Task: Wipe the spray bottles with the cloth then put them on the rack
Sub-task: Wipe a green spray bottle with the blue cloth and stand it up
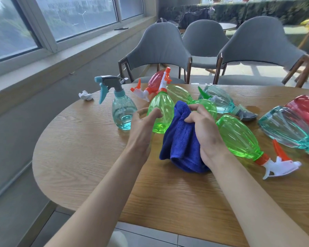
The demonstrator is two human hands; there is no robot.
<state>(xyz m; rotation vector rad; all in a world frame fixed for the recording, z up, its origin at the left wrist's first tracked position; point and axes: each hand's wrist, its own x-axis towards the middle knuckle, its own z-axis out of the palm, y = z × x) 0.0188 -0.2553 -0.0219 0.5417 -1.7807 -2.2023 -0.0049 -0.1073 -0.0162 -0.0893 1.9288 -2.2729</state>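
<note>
**Wiping step, judged to be in hand.** A translucent green plastic spray bottle (161,111) with an orange-and-white trigger head is shown standing upright on the oval wood-grain table (89,157), between the two hands. The left hand (143,123) is laid against its lower side, fingers curled and thumb held apart; whether a true grip is made cannot be told. A bunched blue microfibre cloth (180,145) is clenched in the right hand (206,129) and held touching the bottle's right flank. A pale-teal spray bottle (122,111) is seen upright just beside it, to the left. No rack is shown. The next move is judged to require that the bottle be steadied while the cloth is drawn round its body.
</note>
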